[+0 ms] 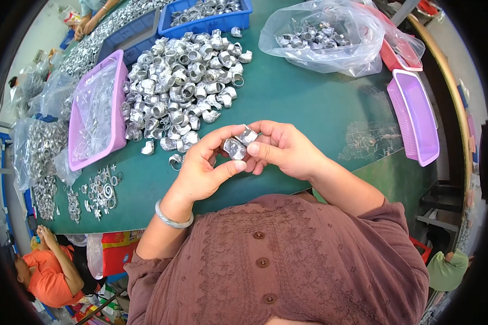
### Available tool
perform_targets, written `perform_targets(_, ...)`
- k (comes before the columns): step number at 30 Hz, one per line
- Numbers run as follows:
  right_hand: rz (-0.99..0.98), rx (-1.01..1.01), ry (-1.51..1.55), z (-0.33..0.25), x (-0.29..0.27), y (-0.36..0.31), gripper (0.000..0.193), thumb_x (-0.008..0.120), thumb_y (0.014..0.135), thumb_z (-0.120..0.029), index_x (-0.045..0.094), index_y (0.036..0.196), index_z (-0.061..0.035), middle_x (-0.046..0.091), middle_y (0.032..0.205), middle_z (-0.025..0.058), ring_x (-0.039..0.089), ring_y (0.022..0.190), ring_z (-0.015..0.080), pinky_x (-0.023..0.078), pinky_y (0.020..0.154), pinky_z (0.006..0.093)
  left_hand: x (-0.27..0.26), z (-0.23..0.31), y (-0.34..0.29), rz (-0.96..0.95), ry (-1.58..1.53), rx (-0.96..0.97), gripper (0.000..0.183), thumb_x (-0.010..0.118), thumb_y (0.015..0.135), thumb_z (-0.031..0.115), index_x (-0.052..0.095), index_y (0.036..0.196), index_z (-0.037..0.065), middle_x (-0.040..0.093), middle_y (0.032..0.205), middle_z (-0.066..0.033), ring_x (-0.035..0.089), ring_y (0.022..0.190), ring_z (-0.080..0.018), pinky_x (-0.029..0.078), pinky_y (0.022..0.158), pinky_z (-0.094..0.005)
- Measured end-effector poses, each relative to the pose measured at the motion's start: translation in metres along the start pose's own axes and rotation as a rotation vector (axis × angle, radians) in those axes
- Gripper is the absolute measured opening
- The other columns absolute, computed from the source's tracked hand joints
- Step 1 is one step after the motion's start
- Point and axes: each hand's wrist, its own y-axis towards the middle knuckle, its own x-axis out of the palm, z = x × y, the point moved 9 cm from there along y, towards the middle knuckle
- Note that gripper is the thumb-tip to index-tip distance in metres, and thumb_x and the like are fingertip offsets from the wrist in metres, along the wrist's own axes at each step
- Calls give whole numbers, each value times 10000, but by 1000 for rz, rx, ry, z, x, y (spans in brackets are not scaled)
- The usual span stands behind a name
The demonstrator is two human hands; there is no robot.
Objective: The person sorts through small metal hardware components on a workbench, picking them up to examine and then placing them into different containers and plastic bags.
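Note:
My left hand (pixel 200 165) is closed on a shiny silver metal piece (pixel 235 149), pinched between thumb and fingers; it looks like one of the chunky rings in the pile. Right against it, my right hand (pixel 290 150) grips a second silver piece (pixel 248 135) with its thumb across the front. Both pieces meet above the green table (pixel 287 103), and fingers cover parts of each. Beyond my left hand spreads a large heap of chunky silver rings (pixel 181 81). A few loose rings (pixel 175 161) lie at its near edge.
A purple basket (pixel 120 116) lined with clear plastic stands left of the heap, a blue bin (pixel 206 24) behind it. At the far right are a clear bag (pixel 358 49) of metal pieces and another purple basket (pixel 425 119). Small metal parts (pixel 103 189) lie left; co-workers sit nearby.

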Motion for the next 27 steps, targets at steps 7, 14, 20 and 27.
perform_targets(7,-22,-32,-44,-3,1,-4,380,474,890,-161,411,1186,69,589,877,91,573,707,133,483,658,250,-2,-2,-2,-5,-47,-31,462,654,737,29,481,1165,30,540,1073,-51,516,931,-119,421,797,-273)
perform_targets(14,6,25,-49,-1,-1,-7,342,399,918,-176,444,1180,39,582,863,82,563,717,128,482,658,250,-2,-10,-3,-28,-243,-109,462,660,734,34,476,1158,28,532,1078,-50,512,939,-117,422,809,-274)
perform_targets(20,38,-63,-284,-10,2,-9,318,403,914,-170,477,1164,14,588,829,36,534,670,95,466,628,230,2,-26,-5,-51,-575,-209,478,672,749,139,462,1163,24,535,1064,-52,527,939,-135,418,833,-268)
perform_targets(27,53,-106,-411,-18,3,-12,316,449,892,-109,470,1181,15,597,846,36,542,699,88,469,651,225,6,-35,-7,-78,-788,-269,480,671,757,200,470,1159,28,564,1023,-47,541,936,-143,420,843,-272)
